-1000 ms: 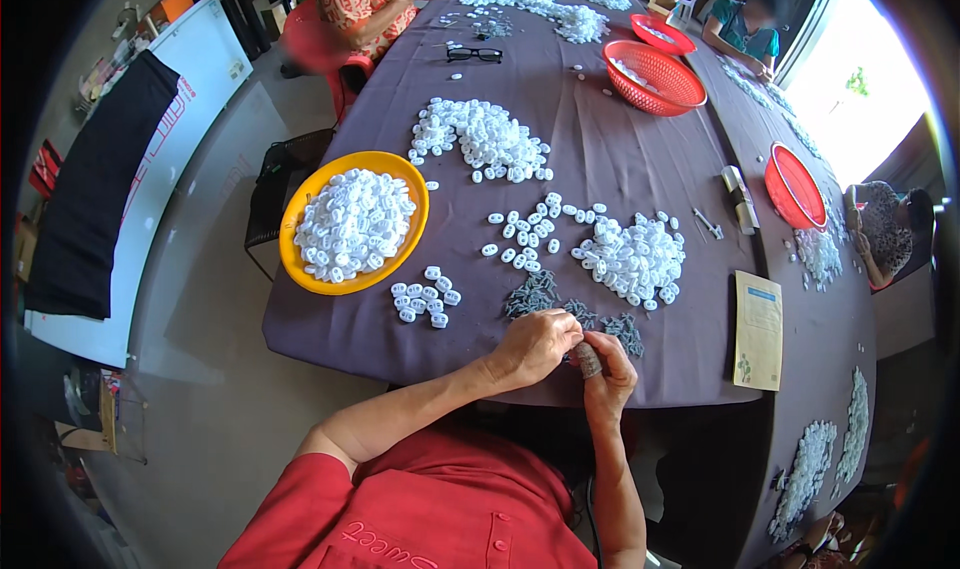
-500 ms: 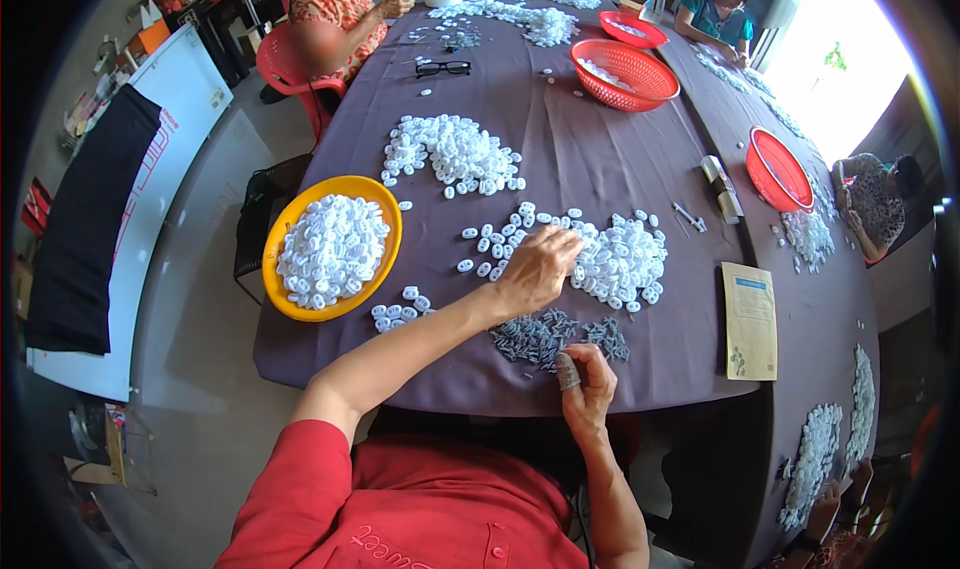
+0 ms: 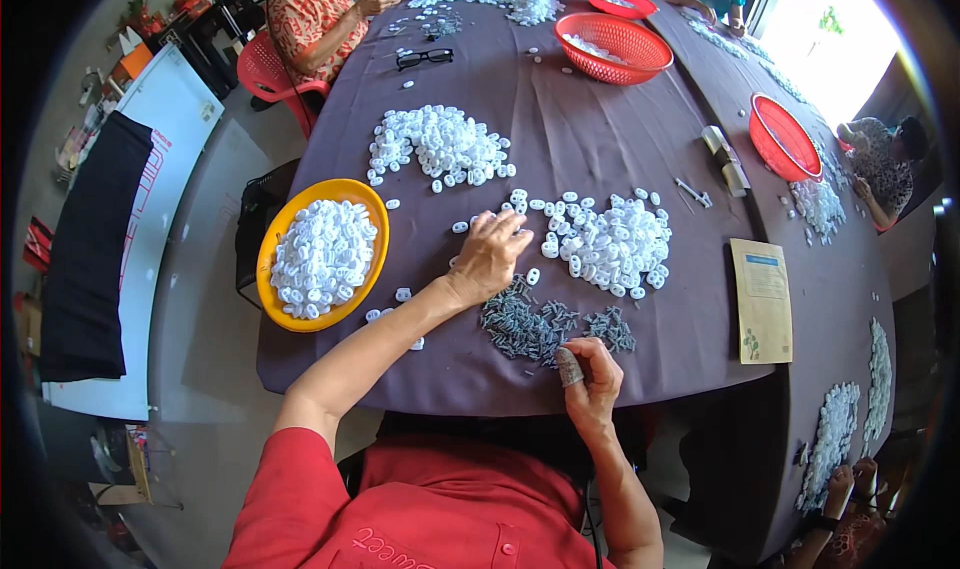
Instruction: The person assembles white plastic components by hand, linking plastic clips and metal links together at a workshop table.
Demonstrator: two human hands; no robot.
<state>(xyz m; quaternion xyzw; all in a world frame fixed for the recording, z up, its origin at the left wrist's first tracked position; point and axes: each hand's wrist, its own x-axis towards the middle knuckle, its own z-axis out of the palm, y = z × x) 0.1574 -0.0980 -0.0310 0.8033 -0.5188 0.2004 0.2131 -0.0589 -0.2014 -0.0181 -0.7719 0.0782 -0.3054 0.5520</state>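
My left hand [image 3: 488, 257] lies over the cloth with its fingers stretched out, partly covering some white oval two-holed plastic pieces. To its right is a heap of the same pieces [image 3: 615, 244]. Below it spreads a pile of small dark grey pegs [image 3: 525, 327], with a smaller clump of pegs [image 3: 607, 329] beside it. At the near edge of the table, my right hand [image 3: 592, 381] is closed, thumb and forefinger together, close to the pegs. A grey wrap covers its thumb. Whatever those fingers hold, if anything, is too small to make out.
A yellow bowl [image 3: 268, 259] full of white pieces stands at the left. Another white heap [image 3: 440, 144] lies farther back. Red baskets [image 3: 655, 54], eyeglasses [image 3: 425, 59], a syringe [image 3: 692, 193] and a brown paper pouch [image 3: 762, 309] are also on the tables. Other people sit around them.
My left hand has moved left from the edge of the white heap, and its fingers have spread. Several white pieces now lie scattered between hand and heap. The right hand stays near the pegs.
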